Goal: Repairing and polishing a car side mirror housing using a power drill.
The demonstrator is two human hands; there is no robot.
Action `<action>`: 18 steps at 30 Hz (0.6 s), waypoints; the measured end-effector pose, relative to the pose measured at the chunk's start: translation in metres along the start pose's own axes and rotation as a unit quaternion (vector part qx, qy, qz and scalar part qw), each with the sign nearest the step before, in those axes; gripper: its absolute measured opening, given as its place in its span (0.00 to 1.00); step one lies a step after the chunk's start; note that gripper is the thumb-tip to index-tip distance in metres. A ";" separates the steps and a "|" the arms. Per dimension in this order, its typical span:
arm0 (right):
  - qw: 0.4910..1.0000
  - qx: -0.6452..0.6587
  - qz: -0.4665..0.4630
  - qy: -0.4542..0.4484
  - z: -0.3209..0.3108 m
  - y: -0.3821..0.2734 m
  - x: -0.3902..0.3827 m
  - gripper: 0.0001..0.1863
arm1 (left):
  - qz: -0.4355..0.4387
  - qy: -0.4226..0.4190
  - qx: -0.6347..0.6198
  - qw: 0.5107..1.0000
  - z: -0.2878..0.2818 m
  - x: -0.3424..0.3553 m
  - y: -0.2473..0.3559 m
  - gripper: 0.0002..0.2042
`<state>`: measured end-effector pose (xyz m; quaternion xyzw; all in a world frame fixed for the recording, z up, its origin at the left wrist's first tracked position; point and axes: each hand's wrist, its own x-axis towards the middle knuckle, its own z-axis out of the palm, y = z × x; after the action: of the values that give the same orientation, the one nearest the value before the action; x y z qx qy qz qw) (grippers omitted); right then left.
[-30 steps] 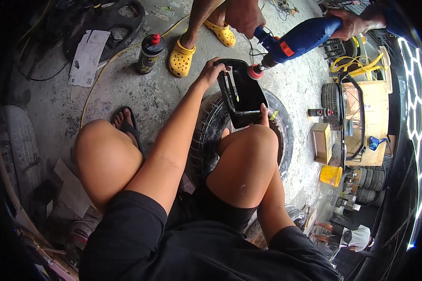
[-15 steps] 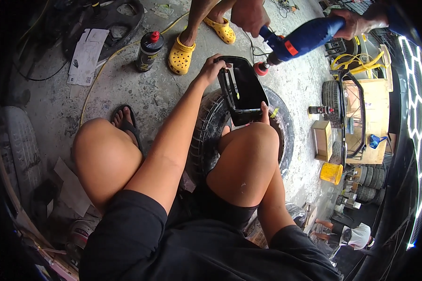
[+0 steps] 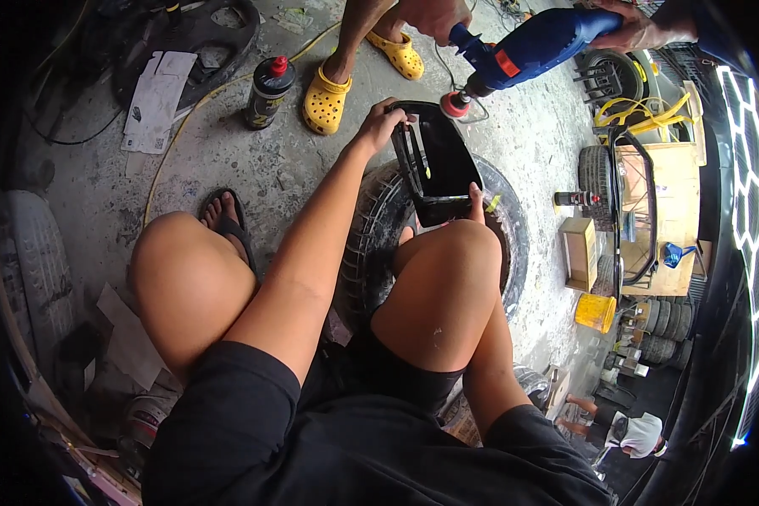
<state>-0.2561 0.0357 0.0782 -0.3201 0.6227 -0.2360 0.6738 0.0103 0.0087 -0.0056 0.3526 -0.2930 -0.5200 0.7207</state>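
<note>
A glossy black plastic housing (image 3: 444, 165) with a slot along one side is held over a tire (image 3: 371, 219) between my knees. My left hand (image 3: 379, 126) grips its upper left corner. My right hand (image 3: 476, 201), mostly hidden behind my knee, holds its lower right edge. Another person's two hands (image 3: 437, 18) grip a blue polisher (image 3: 527, 52), whose small red pad (image 3: 455, 104) is at the housing's top edge; I cannot tell if they touch.
A dark bottle with red cap (image 3: 269, 97) stands beside the other person's yellow clogs (image 3: 326, 105). Cardboard (image 3: 156, 101) and a yellow hose lie on the floor. A yellow bucket (image 3: 594, 312), stacked tires (image 3: 662, 320), a wooden board and a crouching person (image 3: 632, 432) are at right.
The polisher dropped slightly and moved away from the housing, then rose back toward its top edge. The housing and my hands shifted slightly upward and have otherwise stayed put.
</note>
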 end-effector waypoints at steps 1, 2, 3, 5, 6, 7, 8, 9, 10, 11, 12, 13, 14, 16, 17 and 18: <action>1.000 0.000 0.001 0.000 0.000 0.000 0.000 0.32 | 0.000 0.000 0.000 1.000 -0.001 0.001 -0.001 0.13; 1.000 0.001 0.002 -0.001 0.000 0.000 0.001 0.32 | 0.004 0.001 0.020 1.000 -0.002 0.002 -0.002 0.13; 1.000 0.001 0.003 -0.002 0.001 0.000 0.001 0.32 | 0.007 0.003 0.041 0.999 -0.003 0.003 -0.002 0.13; 1.000 0.003 0.004 0.000 -0.001 -0.001 0.002 0.32 | 0.003 0.001 0.050 0.999 0.001 0.003 -0.001 0.13; 1.000 0.003 0.004 0.000 -0.003 -0.001 0.002 0.32 | -0.001 0.001 0.060 0.998 0.002 0.003 0.000 0.13; 1.000 0.004 0.006 0.001 -0.003 -0.001 0.003 0.32 | -0.002 0.001 0.060 0.998 0.003 0.003 0.002 0.13; 1.000 0.005 0.007 0.001 -0.004 -0.001 0.003 0.32 | -0.007 0.000 0.051 0.999 0.004 0.003 0.003 0.13; 1.000 0.005 0.008 0.001 -0.005 -0.001 0.003 0.32 | -0.013 -0.001 0.042 0.999 0.006 0.003 0.003 0.13; 1.000 0.006 0.009 -0.001 -0.004 -0.001 0.004 0.33 | -0.013 0.000 0.043 0.999 0.006 0.003 0.004 0.13; 1.000 0.006 0.011 -0.002 -0.003 0.000 0.004 0.33 | -0.011 0.015 0.021 1.000 0.007 0.003 0.004 0.11; 1.000 0.007 0.012 -0.004 -0.002 0.000 0.004 0.33 | -0.009 0.030 -0.001 1.000 0.007 0.002 0.005 0.10; 1.000 0.008 0.013 -0.004 -0.003 0.000 0.005 0.33 | -0.010 0.029 -0.002 1.000 0.007 0.002 0.005 0.10; 1.000 0.009 0.014 -0.003 -0.003 0.000 0.005 0.33 | -0.007 0.026 0.011 1.000 0.007 0.002 0.006 0.10; 1.000 0.011 0.016 -0.003 -0.004 0.000 0.005 0.33 | -0.005 0.023 0.023 0.999 0.007 0.002 0.006 0.10; 1.000 0.012 0.017 -0.004 -0.004 0.000 0.006 0.33 | -0.008 0.016 0.027 0.999 0.006 0.002 0.006 0.10; 1.000 0.013 0.017 -0.004 -0.004 0.000 0.006 0.33 | -0.011 0.009 0.031 0.999 0.006 0.002 0.006 0.11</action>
<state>-0.2599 0.0310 0.0741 -0.3015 0.6224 -0.2309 0.6844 0.0093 0.0067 0.0033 0.3830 -0.2985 -0.5155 0.7060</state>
